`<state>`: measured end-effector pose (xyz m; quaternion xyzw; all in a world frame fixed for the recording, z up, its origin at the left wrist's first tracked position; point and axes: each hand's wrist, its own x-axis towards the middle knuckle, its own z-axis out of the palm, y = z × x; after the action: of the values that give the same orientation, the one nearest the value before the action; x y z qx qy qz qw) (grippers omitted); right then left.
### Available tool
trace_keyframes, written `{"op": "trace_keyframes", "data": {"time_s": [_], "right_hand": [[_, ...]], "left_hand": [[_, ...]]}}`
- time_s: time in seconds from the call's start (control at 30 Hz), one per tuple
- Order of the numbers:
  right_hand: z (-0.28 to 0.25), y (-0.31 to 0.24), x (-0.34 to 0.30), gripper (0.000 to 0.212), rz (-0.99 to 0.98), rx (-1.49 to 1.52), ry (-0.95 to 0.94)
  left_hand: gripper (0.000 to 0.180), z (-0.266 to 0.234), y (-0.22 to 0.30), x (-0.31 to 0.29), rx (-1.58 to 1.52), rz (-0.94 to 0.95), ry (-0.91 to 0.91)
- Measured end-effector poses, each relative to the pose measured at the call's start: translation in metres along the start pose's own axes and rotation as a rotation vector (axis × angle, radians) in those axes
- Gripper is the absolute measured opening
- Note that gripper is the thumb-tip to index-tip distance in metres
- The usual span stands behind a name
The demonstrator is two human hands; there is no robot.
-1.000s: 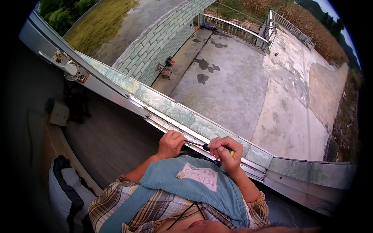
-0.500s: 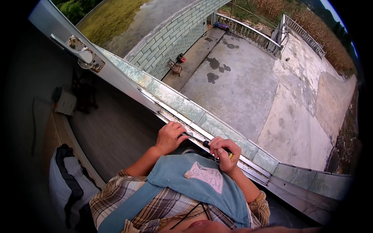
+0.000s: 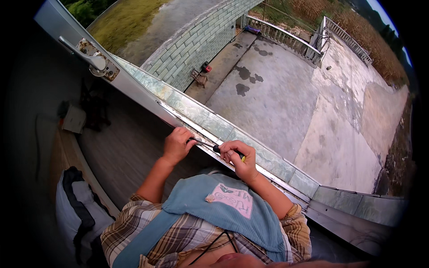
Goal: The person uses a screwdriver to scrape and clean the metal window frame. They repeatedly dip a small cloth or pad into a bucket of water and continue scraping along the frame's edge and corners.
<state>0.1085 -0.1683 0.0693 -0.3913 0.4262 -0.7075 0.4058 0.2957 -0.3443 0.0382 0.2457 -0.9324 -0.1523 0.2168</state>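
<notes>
My right hand is wrapped round the handle of a screwdriver, which is black with a bit of yellow at its end. The thin metal shaft points left, low over the window frame's track. At the shaft's far end my left hand is closed, thumb and fingers pinched by the tip. Something small and dark shows between those fingers, perhaps the end of the shaft; the exact contact is hidden. Both hands rest at the inner edge of the track.
A window sash with a lever handle and rusty plate stands at upper left. Green tiles line the outer sill, high above a concrete yard with a small chair. Indoors, a bundle of cloth lies at lower left.
Both hands and the screwdriver have shifted left and slightly up along the window track. The right hand keeps its grip on the handle, and the left stays pinched near the tip.
</notes>
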Motion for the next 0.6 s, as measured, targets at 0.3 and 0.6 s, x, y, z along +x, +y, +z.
{"op": "trace_keyframes", "data": {"time_s": [0.3, 0.6], "right_hand": [[-0.036, -0.058, -0.042, 0.016, 0.019, -0.084, 0.006], [-0.031, -0.039, -0.048, 0.015, -0.105, -0.107, -0.017]], "left_hand": [[0.016, 0.033, 0.065, -0.018, -0.173, 0.071, -0.024], [0.019, 0.031, 0.048, -0.017, -0.120, 0.058, 0.019]]}}
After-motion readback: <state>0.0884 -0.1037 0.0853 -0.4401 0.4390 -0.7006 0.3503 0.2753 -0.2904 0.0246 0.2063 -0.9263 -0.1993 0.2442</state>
